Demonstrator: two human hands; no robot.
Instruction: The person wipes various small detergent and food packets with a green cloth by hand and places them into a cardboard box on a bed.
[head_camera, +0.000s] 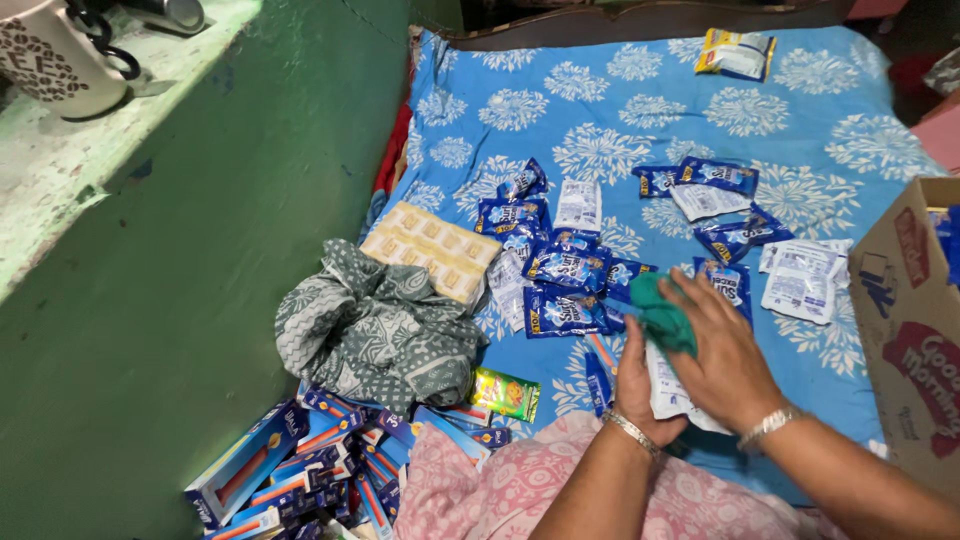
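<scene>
- A white sachet lies in the left hand, just in front of the pink patterned cloth at the bottom edge; the fingers are curled up behind it and grip it from below, with the thumb side at its left edge.
- A green rag sits on the sachet's top end, bunched under the fingertips of the right hand, whose fingers are bent down and pressed onto rag and sachet together.
- Both wrists wear a metal bracelet, and both forearms come in from the lower right.
- Just beyond the sachet, a heap of blue sachets spreads over the blue flowered bedsheet.
- To the right of the sachet, more white sachets lie flat, face down.
- Further right stands an open cardboard box.
- Left of the sachet lies a small green packet, then a crumpled grey-green patterned cloth with a yellow blister sheet beyond it.
- Below that cloth, blue toothbrush boxes are piled.
- Far beyond the sachet, a yellow-and-white packet lies alone near the bed's top.
</scene>
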